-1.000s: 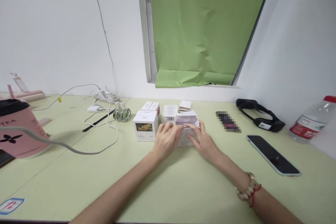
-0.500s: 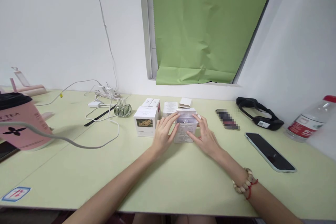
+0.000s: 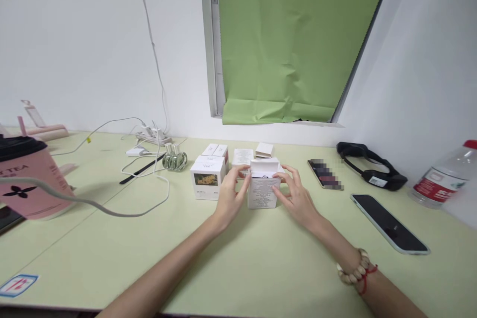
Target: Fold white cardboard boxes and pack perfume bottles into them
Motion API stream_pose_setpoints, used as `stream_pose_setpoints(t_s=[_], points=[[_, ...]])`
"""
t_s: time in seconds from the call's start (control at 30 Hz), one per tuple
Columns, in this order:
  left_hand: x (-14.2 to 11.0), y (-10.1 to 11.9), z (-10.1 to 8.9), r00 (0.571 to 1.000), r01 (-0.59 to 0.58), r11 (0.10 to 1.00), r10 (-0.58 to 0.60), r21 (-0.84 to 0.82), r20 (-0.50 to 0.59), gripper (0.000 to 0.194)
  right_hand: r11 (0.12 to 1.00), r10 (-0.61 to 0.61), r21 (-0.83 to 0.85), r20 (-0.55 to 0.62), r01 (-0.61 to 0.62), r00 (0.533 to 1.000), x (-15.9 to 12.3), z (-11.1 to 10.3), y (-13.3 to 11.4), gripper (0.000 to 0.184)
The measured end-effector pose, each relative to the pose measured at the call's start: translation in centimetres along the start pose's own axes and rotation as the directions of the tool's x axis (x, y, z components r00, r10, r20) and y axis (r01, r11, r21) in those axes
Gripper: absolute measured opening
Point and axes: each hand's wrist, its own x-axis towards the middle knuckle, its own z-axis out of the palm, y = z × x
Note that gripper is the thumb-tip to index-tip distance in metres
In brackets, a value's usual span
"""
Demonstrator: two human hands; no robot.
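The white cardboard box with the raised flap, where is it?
In the head view, the white cardboard box stands below and slightly right of centre on the pale green table, between the left hand and the right hand.

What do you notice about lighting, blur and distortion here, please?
Head view throughout: soft, fairly even light; faint shadows beneath the hands; print on the open box too small or blurred to read; the bottle leans outward, probably wide-angle stretch.
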Motion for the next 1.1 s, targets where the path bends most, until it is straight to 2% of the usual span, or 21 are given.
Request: stream_pose_setpoints(t_s=[0.13, 0.33, 0.57, 0.67, 0.8, 0.83, 0.87, 0.97, 1.1], points=[[-0.1, 0.1, -0.1, 0.998, -0.053, 0.998, 0.054, -0.023, 0.033, 0.023, 1.000, -0.008, 0.017, -0.024, 0.008, 1.000, -0.1, 0.3, 0.1, 0.028], [-0.3, 0.3, 0.1, 0.995, -0.067, 0.996, 0.071, -0.054, 0.072, 0.024, 0.997, -0.002, 0.082, -0.126, 0.012, 0.992, 0.0, 0.6, 0.4, 0.054], [-0.7, -0.6, 0.8, 0.984, -0.121, 0.992, 0.125, -0.034, 0.126, 0.022, 0.999, -0.014, 0.039, 0.012, 0.014, 1.000, -0.3, 0.6, 0.5, 0.037], [-0.7, -0.7, 1.0, 0.982, -0.130, 0.988, 0.140, -0.086, 0.128, 0.023, 0.996, -0.018, 0.091, -0.046, 0.022, 0.999, -0.4, 0.7, 0.5, 0.039], [-0.6, -0.8, 1.2, 0.975, -0.132, 0.975, 0.160, -0.176, 0.153, 0.026, 0.976, 0.029, 0.217, -0.170, 0.008, 0.985, -0.3, 0.8, 0.6, 0.065], [-0.6, -0.9, 1.2, 0.974, -0.128, 0.975, 0.158, -0.184, 0.160, 0.026, 0.972, 0.039, 0.237, -0.180, 0.005, 0.983, -0.2, 0.8, 0.5, 0.067], [-0.7, -1.0, 1.3, 0.974, -0.125, 0.975, 0.156, -0.185, 0.166, 0.027, 0.968, 0.039, 0.249, -0.181, 0.008, 0.983, -0.2, 0.6, 0.4, 0.064], [-1.0, -1.2, 1.6, 0.967, -0.137, 0.979, 0.165, -0.153, 0.192, 0.031, 0.964, 0.011, 0.264, -0.182, 0.038, 0.983, 0.0, 0.1, 0.0, 0.039], [-1.7, -1.0, 1.9, 0.953, -0.172, 0.983, 0.183, -0.067, 0.241, 0.038, 0.952, -0.005, 0.294, -0.253, 0.081, 0.968, 0.2, -0.3, -0.7, 0.019]])
